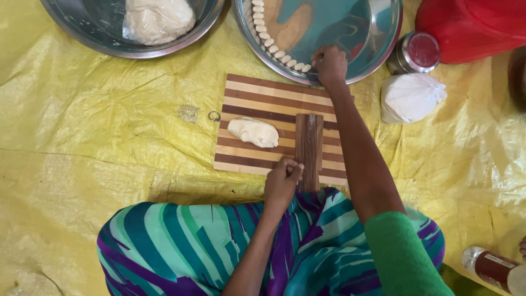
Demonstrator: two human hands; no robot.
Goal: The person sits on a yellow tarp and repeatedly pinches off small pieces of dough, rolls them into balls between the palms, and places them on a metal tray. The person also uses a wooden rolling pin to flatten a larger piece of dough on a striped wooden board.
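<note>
The right hand pinches a small dough piece at the tray rim, at twelve o'clock. The left hand, curled shut, steadies the ridged paddle at six o'clock on the striped board; the dough lump lies at its nine o'clock.

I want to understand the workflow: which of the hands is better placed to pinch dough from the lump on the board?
Probably the left hand: it rests at the board's near edge, close to the dough lump. The right hand is away at the steel plate.

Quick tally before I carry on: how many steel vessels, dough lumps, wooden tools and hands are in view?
Steel vessels: 2, bowl and tray
Dough lumps: 2, one in the bowl, one on the striped cutting board
Wooden tools: 2, cutting board and ridged paddle
Hands: 2, left hand, right hand
Total: 8
</note>
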